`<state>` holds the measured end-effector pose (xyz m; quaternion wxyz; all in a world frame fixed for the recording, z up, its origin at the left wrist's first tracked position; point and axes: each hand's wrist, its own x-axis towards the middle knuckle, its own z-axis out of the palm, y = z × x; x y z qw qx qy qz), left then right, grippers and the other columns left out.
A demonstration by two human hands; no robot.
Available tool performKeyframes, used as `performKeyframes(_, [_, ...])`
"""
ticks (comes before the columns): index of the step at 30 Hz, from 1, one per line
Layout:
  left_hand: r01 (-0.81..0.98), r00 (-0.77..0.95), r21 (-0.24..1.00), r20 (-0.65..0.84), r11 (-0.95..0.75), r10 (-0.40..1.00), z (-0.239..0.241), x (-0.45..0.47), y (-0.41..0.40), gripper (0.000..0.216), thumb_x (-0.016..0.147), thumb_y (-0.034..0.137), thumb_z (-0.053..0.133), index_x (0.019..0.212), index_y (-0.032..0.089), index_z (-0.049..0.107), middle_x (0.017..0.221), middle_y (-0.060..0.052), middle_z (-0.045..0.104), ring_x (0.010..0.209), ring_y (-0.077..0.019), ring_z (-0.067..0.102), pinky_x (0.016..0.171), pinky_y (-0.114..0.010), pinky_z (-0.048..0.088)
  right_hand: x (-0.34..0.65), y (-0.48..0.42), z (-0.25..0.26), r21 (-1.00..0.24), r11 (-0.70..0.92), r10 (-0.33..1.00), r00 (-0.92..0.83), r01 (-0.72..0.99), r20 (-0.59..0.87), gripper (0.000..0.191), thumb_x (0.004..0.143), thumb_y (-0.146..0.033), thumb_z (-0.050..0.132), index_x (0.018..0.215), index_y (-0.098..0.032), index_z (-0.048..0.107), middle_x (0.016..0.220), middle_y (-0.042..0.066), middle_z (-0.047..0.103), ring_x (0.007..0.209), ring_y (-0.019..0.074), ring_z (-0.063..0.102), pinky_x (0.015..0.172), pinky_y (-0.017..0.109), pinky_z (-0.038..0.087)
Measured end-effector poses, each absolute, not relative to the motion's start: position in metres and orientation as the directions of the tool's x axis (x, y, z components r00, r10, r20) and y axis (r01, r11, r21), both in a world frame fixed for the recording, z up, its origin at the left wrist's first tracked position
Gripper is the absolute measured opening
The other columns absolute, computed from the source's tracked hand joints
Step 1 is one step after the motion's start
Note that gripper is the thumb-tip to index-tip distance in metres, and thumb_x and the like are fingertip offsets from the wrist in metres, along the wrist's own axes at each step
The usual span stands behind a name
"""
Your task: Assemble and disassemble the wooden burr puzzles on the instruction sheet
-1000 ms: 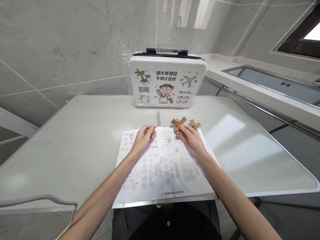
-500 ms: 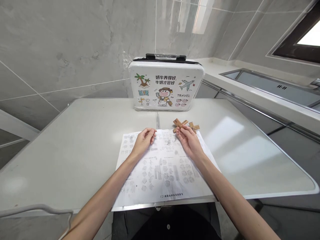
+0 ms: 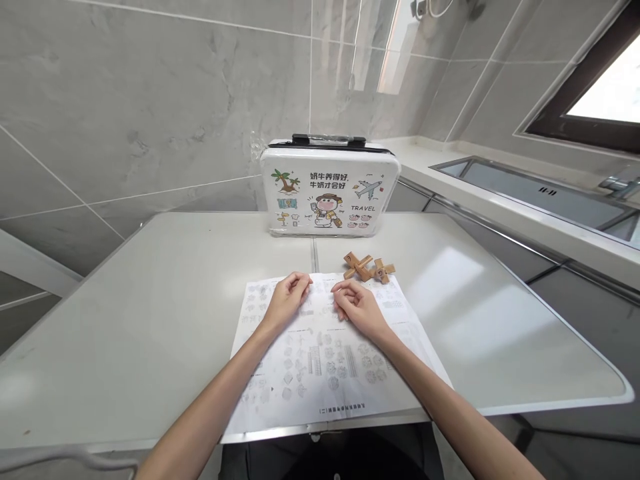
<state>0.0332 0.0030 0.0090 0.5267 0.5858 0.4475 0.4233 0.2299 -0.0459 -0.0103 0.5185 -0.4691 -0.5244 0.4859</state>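
A sheet of paper (image 3: pixel 320 393) printed with small grey diagrams lies under both hands. My left hand (image 3: pixel 289 298) rests near its top edge, fingers curled in and thumb against them, with nothing seen in it. My right hand (image 3: pixel 359 308) lies a short way to the right, its fingers bent loosely inward and holding nothing that shows. Just beyond the right hand are brown wooden interlocking pieces: a larger crossed cluster (image 3: pixel 357 267) and a smaller cross-shaped one (image 3: pixel 383 270) beside it.
At the back of the white folding table (image 3: pixel 150 320) stands a plastic-wrapped white suitcase (image 3: pixel 327 190) with cartoon prints. A counter with a sink (image 3: pixel 530 193) runs along the right. A grey cable (image 3: pixel 65 455) hangs at the front left edge.
My right hand has left the wooden pieces and drawn back to the left onto the paper. My left hand has hardly moved. The view has tilted slightly upward.
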Motion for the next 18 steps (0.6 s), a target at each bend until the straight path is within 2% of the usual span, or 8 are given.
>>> performKeyframes(4, [0.164,0.271,0.983,0.033,-0.080,0.962,0.0118,0.0308,-0.0011,0.040,0.094,0.047,0.059,0.068,0.022,0.043,0.060,0.007,0.037,0.055,-0.0104,0.031,0.055,-0.026,0.027,0.2280,-0.0460,-0.0112,-0.995,0.082,0.996,-0.045,0.048,0.080,0.017,0.092,-0.038,0.069,0.097,-0.021,0.067,0.065,-0.005,0.062,0.050,0.0110,0.055,0.054,0.024,0.048])
performKeyframes(10, [0.284,0.299,0.948,0.053,-0.142,0.953,0.0096,0.0322,-0.0039,0.040,0.084,0.034,0.057,0.063,0.023,0.026,0.059,0.007,0.026,0.057,-0.0111,0.025,0.057,-0.028,0.020,0.2255,-0.0439,-0.0130,-0.995,0.065,0.997,-0.055,0.069,0.062,0.018,0.090,-0.038,0.068,0.095,-0.021,0.066,0.062,-0.006,0.059,0.048,0.0115,0.054,0.051,0.025,0.048])
performKeyframes(14, [0.342,0.338,0.924,0.049,-0.171,0.940,0.0070,0.0324,-0.0047,0.037,0.072,0.023,0.055,0.062,0.023,0.020,0.059,0.007,0.020,0.059,-0.0112,0.019,0.058,-0.030,0.014,0.2251,-0.0435,-0.0133,-0.995,0.063,0.996,-0.060,0.077,0.058,0.016,0.091,-0.037,0.066,0.096,-0.021,0.066,0.063,-0.006,0.060,0.048,0.0115,0.054,0.050,0.025,0.047])
performKeyframes(18, [0.364,0.369,0.914,0.036,-0.180,0.929,0.0043,0.0311,-0.0038,0.034,0.066,0.021,0.051,0.061,0.023,0.018,0.059,0.007,0.017,0.060,-0.0116,0.016,0.058,-0.031,0.013,0.2252,-0.0435,-0.0134,-0.994,0.066,0.996,-0.062,0.091,0.060,0.015,0.092,-0.035,0.065,0.097,-0.021,0.066,0.064,-0.006,0.060,0.048,0.0115,0.054,0.051,0.025,0.046])
